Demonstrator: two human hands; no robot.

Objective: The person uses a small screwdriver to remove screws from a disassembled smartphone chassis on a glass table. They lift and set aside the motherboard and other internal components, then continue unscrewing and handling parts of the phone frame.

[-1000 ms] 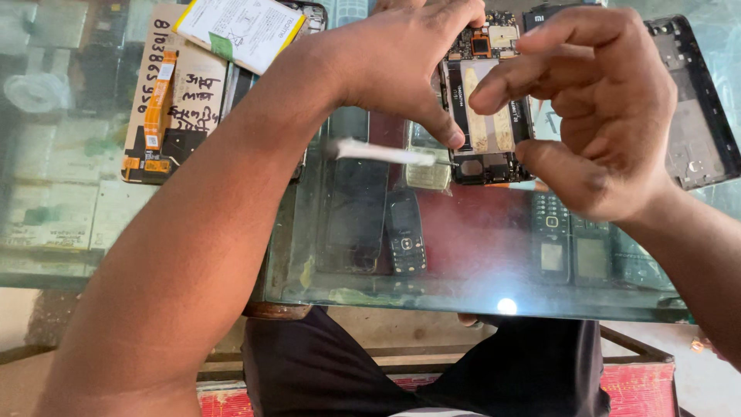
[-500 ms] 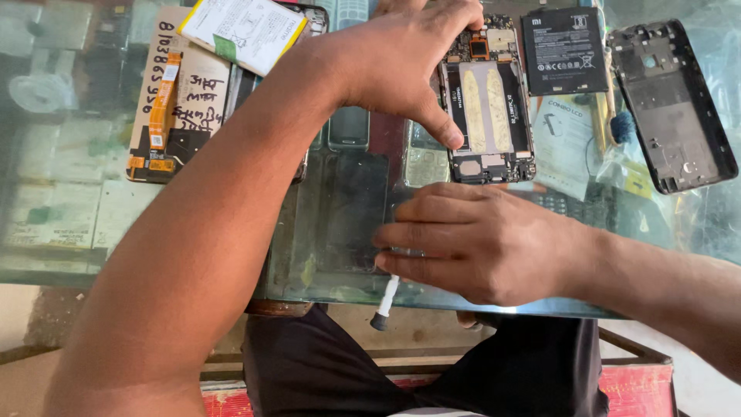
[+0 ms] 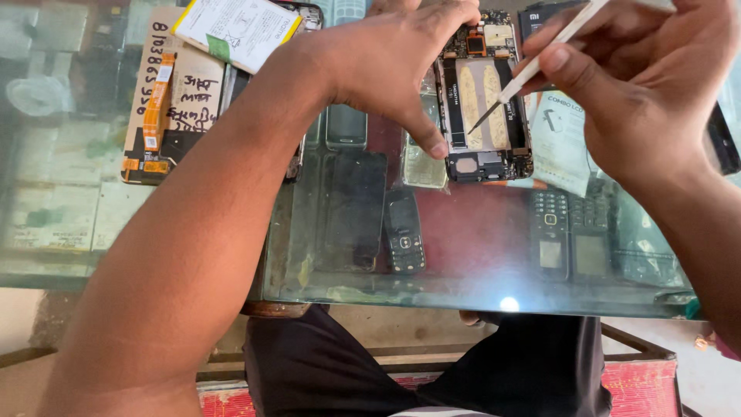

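An opened phone point(image 3: 486, 100) lies back-up on the glass counter point(image 3: 463, 255), its circuit board and empty battery bay showing. My left hand point(image 3: 394, 62) grips it from the left, thumb on its lower left edge. My right hand point(image 3: 641, 85) holds a white tool with a thin metal tip point(image 3: 532, 69) like a pen; the tip points into the phone's battery bay.
A display panel with an orange flex cable point(image 3: 166, 100) and a white battery point(image 3: 235, 27) lie at the far left. A printed paper slip point(image 3: 559, 139) lies right of the phone. Old handsets point(image 3: 405, 232) show under the glass. The counter's near edge runs above my lap.
My right hand has risen from the counter's near edge, where it picked up the white tool, to the upper right; the tool's tip now points at the opened phone.
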